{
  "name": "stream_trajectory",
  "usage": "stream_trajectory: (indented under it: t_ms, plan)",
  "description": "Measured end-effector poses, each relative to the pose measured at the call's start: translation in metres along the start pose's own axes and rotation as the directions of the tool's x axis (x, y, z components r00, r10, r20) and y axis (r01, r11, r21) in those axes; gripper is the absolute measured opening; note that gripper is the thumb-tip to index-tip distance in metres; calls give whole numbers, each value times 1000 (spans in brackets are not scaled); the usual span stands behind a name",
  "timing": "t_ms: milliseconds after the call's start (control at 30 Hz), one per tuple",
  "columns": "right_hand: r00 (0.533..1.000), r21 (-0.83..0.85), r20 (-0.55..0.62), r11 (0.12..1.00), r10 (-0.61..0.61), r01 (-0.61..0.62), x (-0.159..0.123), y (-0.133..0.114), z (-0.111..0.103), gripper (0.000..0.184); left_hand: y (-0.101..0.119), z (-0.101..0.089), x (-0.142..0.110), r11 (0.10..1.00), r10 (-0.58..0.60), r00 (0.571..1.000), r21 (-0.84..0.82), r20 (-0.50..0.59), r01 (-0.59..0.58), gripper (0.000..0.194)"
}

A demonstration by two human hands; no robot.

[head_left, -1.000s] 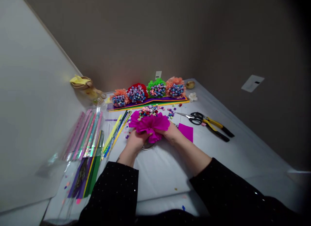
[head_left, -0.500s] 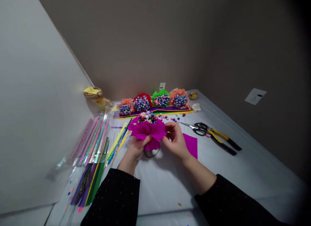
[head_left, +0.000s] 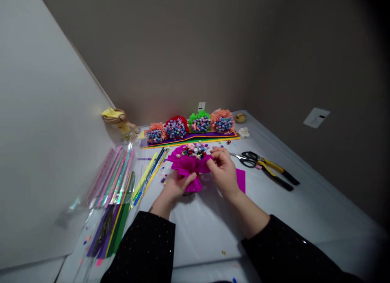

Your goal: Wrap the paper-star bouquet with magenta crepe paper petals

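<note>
A bouquet (head_left: 188, 165) wrapped in ruffled magenta crepe paper is in front of me, with small multicoloured paper stars or beads clustered in its top. My left hand (head_left: 177, 186) is closed around its gathered lower part, thumb in front. With thumb and fingertips, my right hand (head_left: 223, 169) pinches the paper's right edge. Beneath the bouquet, a round object is mostly hidden. A flat magenta paper piece (head_left: 241, 180) lies on the table just beyond my right hand.
Scissors (head_left: 248, 159) and yellow-and-black handled pliers (head_left: 277, 173) lie to the right. Several finished bouquets (head_left: 176, 128) stand at the back on coloured sheets. Packs of paper strips (head_left: 114, 177) and loose strips (head_left: 146, 179) lie on the left, near a white panel (head_left: 39, 132).
The bouquet has tilted and turned slightly to the right, showing more of its top. My right hand has drawn the paper's right edge up and outward.
</note>
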State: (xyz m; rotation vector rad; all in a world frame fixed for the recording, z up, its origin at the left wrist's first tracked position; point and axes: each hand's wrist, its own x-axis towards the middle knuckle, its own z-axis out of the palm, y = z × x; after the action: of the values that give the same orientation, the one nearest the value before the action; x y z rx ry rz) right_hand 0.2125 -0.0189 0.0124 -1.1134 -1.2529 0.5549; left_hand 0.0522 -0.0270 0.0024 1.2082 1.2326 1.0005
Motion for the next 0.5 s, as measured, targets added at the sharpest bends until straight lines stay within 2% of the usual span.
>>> stream_trajectory:
  t_ms: [133,267,400,500]
  plan:
    - [998,-13,-24,999,51,-52,-1,1,4,11,0,2,-2,994,5,1000,109,-14,-4,24]
    - [997,20,-6,996,83,-83,0,4,3,12,-5,3,1,998,-30,996,51,-85,35,21]
    - [990,151,122,987,-71,52,4,5,-8,22,-1,0,6,982,-120,989,-158,-85,106,21]
    - [947,187,223,964,-231,191,7,2,-13,23,3,-3,8,945,-190,978,-286,-88,157,23]
